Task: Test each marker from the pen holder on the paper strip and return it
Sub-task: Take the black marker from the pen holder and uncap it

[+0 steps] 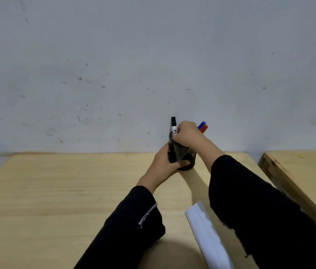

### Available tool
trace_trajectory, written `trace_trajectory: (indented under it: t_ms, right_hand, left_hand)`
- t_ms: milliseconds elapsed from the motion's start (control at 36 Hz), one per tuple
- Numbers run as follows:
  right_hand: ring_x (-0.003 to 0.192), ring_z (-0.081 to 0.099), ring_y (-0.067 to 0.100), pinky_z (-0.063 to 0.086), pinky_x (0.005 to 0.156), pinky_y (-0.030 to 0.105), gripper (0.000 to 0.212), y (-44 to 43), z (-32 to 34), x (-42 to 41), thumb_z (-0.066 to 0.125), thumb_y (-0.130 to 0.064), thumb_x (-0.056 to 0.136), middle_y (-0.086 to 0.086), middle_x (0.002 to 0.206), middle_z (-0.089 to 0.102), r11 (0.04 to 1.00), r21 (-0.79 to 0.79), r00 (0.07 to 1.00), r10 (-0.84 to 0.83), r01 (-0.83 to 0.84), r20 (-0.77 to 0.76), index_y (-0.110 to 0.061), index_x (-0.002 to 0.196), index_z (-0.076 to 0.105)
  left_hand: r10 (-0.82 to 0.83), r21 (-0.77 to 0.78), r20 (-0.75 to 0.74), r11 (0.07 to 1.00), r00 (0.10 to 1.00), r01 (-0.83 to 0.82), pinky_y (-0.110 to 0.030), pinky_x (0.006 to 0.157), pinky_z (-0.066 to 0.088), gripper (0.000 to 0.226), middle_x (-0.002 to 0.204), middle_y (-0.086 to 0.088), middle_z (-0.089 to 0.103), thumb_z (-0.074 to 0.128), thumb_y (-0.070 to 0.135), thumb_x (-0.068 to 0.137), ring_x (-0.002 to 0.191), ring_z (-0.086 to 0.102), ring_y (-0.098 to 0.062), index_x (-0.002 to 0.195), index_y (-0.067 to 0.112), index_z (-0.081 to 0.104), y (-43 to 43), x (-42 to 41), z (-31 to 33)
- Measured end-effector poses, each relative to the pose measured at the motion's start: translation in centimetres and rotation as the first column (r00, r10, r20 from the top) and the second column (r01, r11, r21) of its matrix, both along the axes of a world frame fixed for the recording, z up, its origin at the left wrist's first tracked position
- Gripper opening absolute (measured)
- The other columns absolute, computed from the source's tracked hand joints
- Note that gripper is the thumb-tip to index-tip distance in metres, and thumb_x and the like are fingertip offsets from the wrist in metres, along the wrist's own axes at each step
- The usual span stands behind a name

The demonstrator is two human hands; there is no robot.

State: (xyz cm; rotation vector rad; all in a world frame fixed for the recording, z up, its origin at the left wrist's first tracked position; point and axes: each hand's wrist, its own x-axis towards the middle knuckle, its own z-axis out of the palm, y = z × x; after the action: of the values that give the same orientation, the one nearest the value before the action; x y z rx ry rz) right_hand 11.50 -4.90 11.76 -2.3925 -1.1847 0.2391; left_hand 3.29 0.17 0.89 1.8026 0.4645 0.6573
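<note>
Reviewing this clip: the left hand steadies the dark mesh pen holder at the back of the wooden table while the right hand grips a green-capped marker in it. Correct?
Not quite. In the head view, the white marker with a black cap that the right hand grips is black-capped, not green. The rest holds: the left hand steadies the dark mesh pen holder at the back of the wooden table.

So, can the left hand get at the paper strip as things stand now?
Probably yes. The left hand is at the pen holder; the paper strip lies nearer, partly under the right sleeve, its left edge uncovered.
</note>
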Motion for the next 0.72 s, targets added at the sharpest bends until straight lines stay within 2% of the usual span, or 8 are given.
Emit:
trace_trajectory:
  t_ms: [139, 250, 361, 444, 556, 611, 667, 722]
  right_hand:
    - [0.062, 0.048, 0.019, 0.034, 0.048, 0.023, 0.005, -0.6, -1.3, -0.1, 0.055, -0.006, 0.082, 0.006, 0.079, 0.051, 0.975, 0.223, 0.997, 0.038, -0.021, -0.072, -0.004, 0.078, 0.054]
    - [0.06, 0.046, 0.019, 0.034, 0.048, 0.022, 0.011, -1.0, -2.8, -0.5, 0.053, -0.01, 0.088, 0.003, 0.075, 0.048, 0.908, 0.418, 0.999, 0.037, -0.021, -0.031, -0.01, 0.078, 0.046]
    - [0.077, 0.059, 0.03, 0.047, 0.068, 0.035, 0.011, -1.4, -3.6, -1.2, 0.053, -0.013, 0.089, 0.014, 0.085, 0.063, 0.843, 0.537, 0.996, 0.075, -0.035, -0.053, -0.002, 0.087, 0.054]
    - [0.086, 0.06, 0.029, 0.051, 0.077, 0.038, 0.012, -2.5, -3.5, -1.7, 0.051, -0.013, 0.091, 0.016, 0.092, 0.064, 0.787, 0.615, 0.995, 0.094, -0.048, -0.044, -0.002, 0.091, 0.055]
    - [0.085, 0.057, 0.023, 0.043, 0.068, 0.012, 0.01, -5.0, -3.0, -2.5, 0.05, -0.014, 0.093, 0.012, 0.093, 0.06, 0.719, 0.688, 0.991, 0.137, -0.096, -0.005, -0.006, 0.094, 0.055]
    - [0.082, 0.053, 0.02, 0.039, 0.065, 0.006, 0.011, -6.1, -3.3, -3.1, 0.049, -0.013, 0.093, 0.009, 0.091, 0.056, 0.7, 0.701, 0.986, 0.165, -0.133, 0.022, -0.006, 0.098, 0.055]
    - [0.085, 0.052, 0.018, 0.04, 0.07, 0.01, 0.016, -7.0, -3.8, -3.3, 0.049, -0.014, 0.093, 0.005, 0.093, 0.054, 0.713, 0.678, 0.978, 0.202, -0.178, 0.044, -0.008, 0.105, 0.057]
    - [0.088, 0.054, 0.02, 0.044, 0.077, 0.025, 0.02, -8.0, -4.5, -3.4, 0.048, -0.016, 0.093, 0.004, 0.098, 0.053, 0.756, 0.618, 0.971, 0.234, -0.215, 0.052, -0.011, 0.11, 0.058]
  left_hand:
    - [0.009, 0.021, -0.009, 1.0, 1.0, -0.009, -0.02, 0.087, 0.049, 0.055, 0.109, 0.017, 0.06, 0.077, 0.021, 0.074, 0.104, 0.059, 0.0, 0.12, 0.027, 0.048, 0.3, 0.0, -1.0]
    - [0.096, 0.08, -0.056, 0.993, 0.994, -0.091, -0.033, 0.092, 0.053, 0.059, 0.115, 0.002, 0.059, 0.077, 0.04, 0.069, 0.106, 0.06, -0.011, 0.119, 0.023, 0.05, 0.7, -0.1, -3.1]
    - [0.237, 0.136, -0.132, 0.966, 0.962, -0.22, -0.041, 0.092, 0.052, 0.064, 0.112, -0.004, 0.054, 0.071, 0.052, 0.065, 0.104, 0.058, -0.018, 0.116, 0.019, 0.051, 1.3, -0.1, -5.6]
    - [0.267, 0.142, -0.091, 0.957, 0.959, -0.253, -0.035, 0.095, 0.049, 0.059, 0.113, -0.001, 0.05, 0.07, 0.032, 0.074, 0.107, 0.056, -0.017, 0.126, 0.017, 0.047, 0.4, -0.6, -5.1]
    - [0.312, 0.034, -0.001, 0.949, 0.95, -0.312, -0.03, 0.091, 0.05, 0.032, 0.11, 0.0, 0.054, 0.063, 0.016, 0.081, 0.104, 0.058, -0.013, 0.112, 0.017, 0.056, -1.7, -1.6, -3.4]
    - [0.313, -0.034, 0.052, 0.949, 0.948, -0.312, -0.022, 0.088, 0.05, 0.025, 0.105, 0.002, 0.058, 0.062, 0.013, 0.084, 0.098, 0.058, -0.009, 0.108, 0.012, 0.058, -2.5, -2.3, -2.6]
    - [0.29, -0.027, 0.109, 0.957, 0.951, -0.289, -0.006, 0.078, 0.046, 0.022, 0.099, 0.004, 0.059, 0.059, 0.007, 0.088, 0.09, 0.056, -0.004, 0.11, 0.007, 0.058, -2.9, -3.2, -1.5]
    - [0.256, -0.023, 0.167, 0.966, 0.952, -0.256, -0.001, 0.072, 0.044, 0.021, 0.1, -0.001, 0.061, 0.055, 0.006, 0.091, 0.086, 0.055, -0.006, 0.112, 0.004, 0.058, -3.2, -4.3, -0.2]
